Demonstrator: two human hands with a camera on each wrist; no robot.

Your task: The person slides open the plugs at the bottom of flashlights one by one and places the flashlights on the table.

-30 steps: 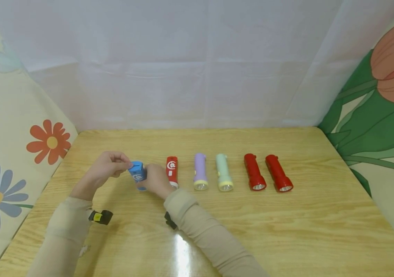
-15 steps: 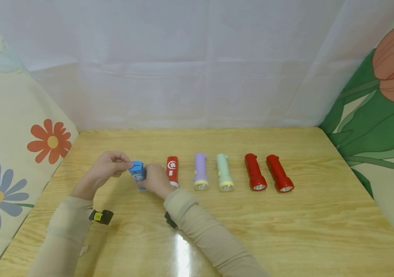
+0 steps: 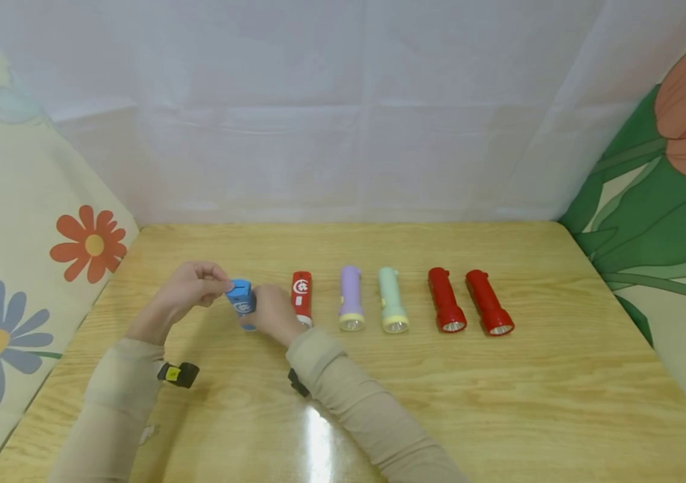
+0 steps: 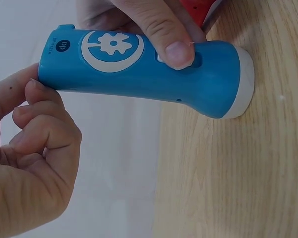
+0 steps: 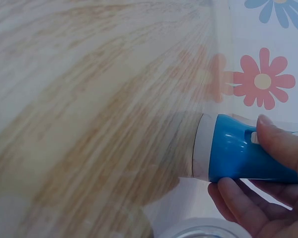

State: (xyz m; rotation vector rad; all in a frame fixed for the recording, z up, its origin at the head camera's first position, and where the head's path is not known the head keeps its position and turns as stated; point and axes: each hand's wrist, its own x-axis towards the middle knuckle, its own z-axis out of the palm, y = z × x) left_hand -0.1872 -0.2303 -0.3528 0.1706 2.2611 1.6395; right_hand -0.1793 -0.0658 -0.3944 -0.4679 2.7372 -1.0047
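A blue flashlight (image 3: 241,292) stands near-upright on the table's left side, its white-rimmed head down at the wood. My right hand (image 3: 274,314) grips it low on the body, the thumb (image 4: 180,53) on the white slide switch and fingers behind. At the tail end, my left hand (image 3: 190,290) pinches a corner between thumb and index finger, its other fingers curled in. A white flower emblem (image 4: 112,47) shows on the flashlight's side. Just right of my right hand lies a red flashlight (image 3: 302,295) with a white emblem, its head partly hidden by the hand.
Farther right lie a purple flashlight (image 3: 351,292), a mint green one (image 3: 389,294) and two dark red flashlights (image 3: 444,295), heads toward me. A white cloth (image 3: 343,134) hangs behind the wooden table (image 3: 499,409). Flower-printed panels (image 3: 5,188) flank it.
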